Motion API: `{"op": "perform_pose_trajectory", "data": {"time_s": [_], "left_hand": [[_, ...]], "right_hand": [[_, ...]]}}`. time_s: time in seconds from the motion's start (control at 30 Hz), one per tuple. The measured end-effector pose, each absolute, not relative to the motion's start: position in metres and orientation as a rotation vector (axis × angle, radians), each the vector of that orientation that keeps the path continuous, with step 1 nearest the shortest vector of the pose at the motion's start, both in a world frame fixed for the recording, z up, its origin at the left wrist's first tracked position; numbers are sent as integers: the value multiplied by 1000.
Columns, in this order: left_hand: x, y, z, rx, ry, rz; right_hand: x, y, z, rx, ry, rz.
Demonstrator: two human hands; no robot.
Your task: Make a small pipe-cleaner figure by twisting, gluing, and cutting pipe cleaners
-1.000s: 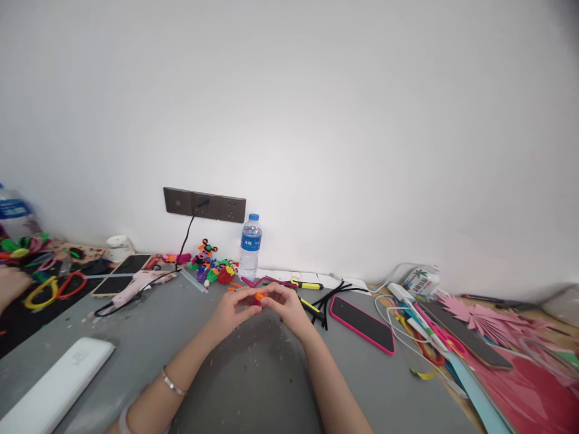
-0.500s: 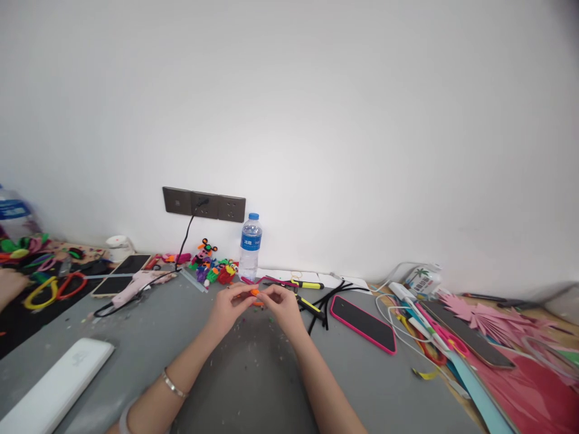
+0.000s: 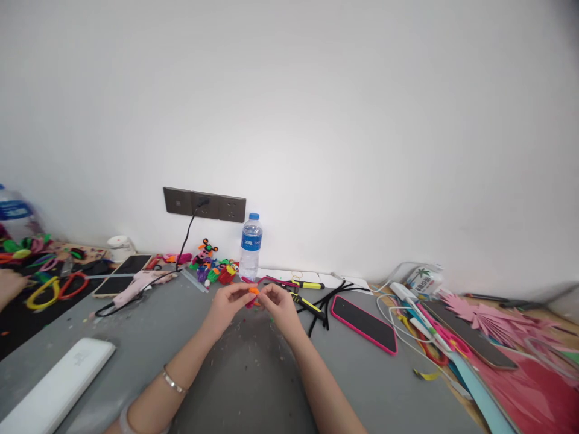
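Note:
My left hand (image 3: 228, 306) and my right hand (image 3: 279, 304) meet over the middle of the grey table, both with fingertips pinched. Between them is a small orange pipe cleaner piece (image 3: 254, 291), gripped from each side. A bit of magenta shows under the left fingertips; what it belongs to is unclear. Just behind the hands lie a magenta pipe cleaner (image 3: 275, 281) and pliers with yellow-and-black handles (image 3: 310, 305), partly covered by my right hand. Black pipe cleaners (image 3: 332, 296) fan out to the right.
A water bottle (image 3: 251, 247) stands against the wall beside colourful fuzzy figures (image 3: 219, 269). Leftward are a pink glue gun (image 3: 138, 286) with a plugged-in cord, a white power bank (image 3: 58, 386) and another person's hand (image 3: 11, 286). A pink-cased phone (image 3: 364, 323) and coloured paper (image 3: 529, 386) lie right.
Both hands stay in nearly the same place. The fingers have shifted slightly, and more of the orange pipe cleaner piece and a magenta bit beneath it now show.

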State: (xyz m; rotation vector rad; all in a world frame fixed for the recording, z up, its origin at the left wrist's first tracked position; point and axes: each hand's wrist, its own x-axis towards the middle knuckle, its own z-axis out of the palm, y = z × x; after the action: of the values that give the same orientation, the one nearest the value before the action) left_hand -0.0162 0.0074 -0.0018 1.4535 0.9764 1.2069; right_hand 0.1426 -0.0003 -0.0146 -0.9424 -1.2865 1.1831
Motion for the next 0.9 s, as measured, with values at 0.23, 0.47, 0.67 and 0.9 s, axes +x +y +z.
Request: {"op": "perform_pose_trajectory", "data": {"time_s": [0.23, 0.47, 0.67, 0.9], "left_hand": [[-15, 9, -3, 1533, 946, 1184], [-19, 20, -23, 1678, 894, 1117], [-14, 18, -26, 1521, 779, 1072], [-16, 19, -30, 1593, 787, 982]], "right_hand": [[145, 0, -15, -953, -1318, 1147], [146, 2, -20, -1019, -1304, 1250], [150, 5, -22, -1023, -1278, 1203], [159, 8, -21, -1000, -1231, 1262]]}}
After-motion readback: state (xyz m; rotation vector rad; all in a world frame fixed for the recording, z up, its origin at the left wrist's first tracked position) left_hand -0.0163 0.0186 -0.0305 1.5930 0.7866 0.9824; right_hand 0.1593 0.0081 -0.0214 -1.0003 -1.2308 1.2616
